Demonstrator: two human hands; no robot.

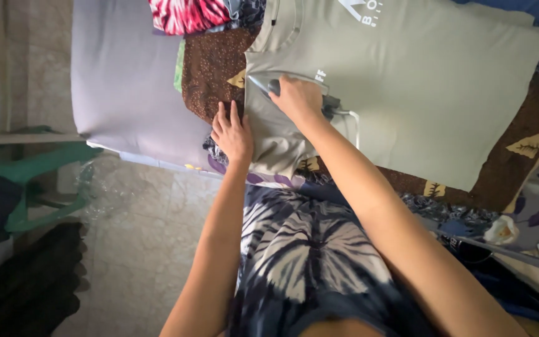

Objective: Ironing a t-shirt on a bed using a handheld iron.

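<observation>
The right hand (299,98) is wrapped around the handle of a clothes iron (268,87), whose pointed soleplate sits on the short sleeve of a grey-green T-shirt (419,93). The shirt lies flat, printed side up, on a brown leaf-patterned cloth (216,68) spread over the worktop. The left hand (232,134) lies flat with its fingers spread, pressing down the brown cloth just beside the sleeve's edge and close to the tip of the iron.

The nearest risk, as I judge it, is a burn: the left fingers rest right at the iron's nose, so a short push of the soleplate toward them would bring hot metal onto skin. A second risk is scorching if the iron dwells on the sleeve hem, where the fabric is doubled. The sleeve hangs near the worktop's edge, so a drag could also pull it into a fold and press in a crease. The iron's white cord (352,122) loops by the right wrist and could snag there. A red patterned garment (188,15) and a lilac cushion (126,75) lie beyond, well clear of the soleplate.
</observation>
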